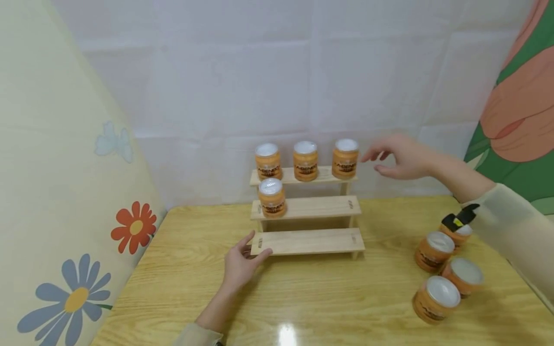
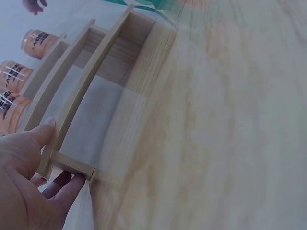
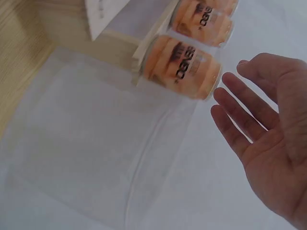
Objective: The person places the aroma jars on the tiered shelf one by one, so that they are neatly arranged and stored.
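A three-step wooden display rack [image 1: 308, 241] stands against the back sheet. My left hand [image 1: 239, 265] grips the left end of its lowest step; in the left wrist view the thumb lies on the board and the fingers are at the end piece under it. The top step bears three orange jars with pale lids: a left jar [image 1: 268, 162], a middle jar [image 1: 305, 162] and a right jar [image 1: 345, 160]. Another orange jar [image 1: 272, 198] sits at the left of the middle step. Just right of the top right jar, my right hand [image 1: 404, 156] hovers with loosely bent fingers, holding nothing.
Several more orange jars stand together on the wooden table [image 1: 195, 254] at the right, among them a front jar [image 1: 436, 300], partly under the right forearm. A white sheet [image 1: 225, 72] hangs behind the rack. Flower-patterned panels [image 1: 134, 227] flank both sides.
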A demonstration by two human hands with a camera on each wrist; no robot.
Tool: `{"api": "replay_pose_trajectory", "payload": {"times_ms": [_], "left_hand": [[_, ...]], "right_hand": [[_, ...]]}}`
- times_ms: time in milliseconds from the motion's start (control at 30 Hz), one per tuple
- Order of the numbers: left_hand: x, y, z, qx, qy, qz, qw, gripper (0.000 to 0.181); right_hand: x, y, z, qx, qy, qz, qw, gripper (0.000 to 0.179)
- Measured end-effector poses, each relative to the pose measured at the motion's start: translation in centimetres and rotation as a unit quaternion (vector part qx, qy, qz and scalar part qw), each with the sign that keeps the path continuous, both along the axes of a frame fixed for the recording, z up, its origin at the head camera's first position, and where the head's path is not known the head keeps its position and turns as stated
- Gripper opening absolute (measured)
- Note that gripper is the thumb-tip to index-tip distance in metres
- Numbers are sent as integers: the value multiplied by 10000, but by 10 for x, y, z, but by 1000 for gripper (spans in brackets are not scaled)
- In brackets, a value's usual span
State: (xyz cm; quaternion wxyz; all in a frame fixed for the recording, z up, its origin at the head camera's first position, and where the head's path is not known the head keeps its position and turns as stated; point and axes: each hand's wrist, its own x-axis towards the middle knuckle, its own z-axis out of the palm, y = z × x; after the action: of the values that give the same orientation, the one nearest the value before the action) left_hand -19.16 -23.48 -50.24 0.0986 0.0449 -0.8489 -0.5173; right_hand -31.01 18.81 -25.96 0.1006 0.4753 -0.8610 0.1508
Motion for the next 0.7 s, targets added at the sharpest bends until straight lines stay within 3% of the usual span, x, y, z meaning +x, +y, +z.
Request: {"api": "replay_pose_trajectory", "payload": {"times_ms": [300, 700], "left_hand": [[0, 0, -1, 59, 9, -18, 10000, 81], [0, 2, -2, 203, 93, -29, 9997, 81]], "right_hand": [[12, 37, -8, 305, -319, -546, 9975, 25], [22, 82, -34, 582, -834, -1256, 9869, 22]]}}
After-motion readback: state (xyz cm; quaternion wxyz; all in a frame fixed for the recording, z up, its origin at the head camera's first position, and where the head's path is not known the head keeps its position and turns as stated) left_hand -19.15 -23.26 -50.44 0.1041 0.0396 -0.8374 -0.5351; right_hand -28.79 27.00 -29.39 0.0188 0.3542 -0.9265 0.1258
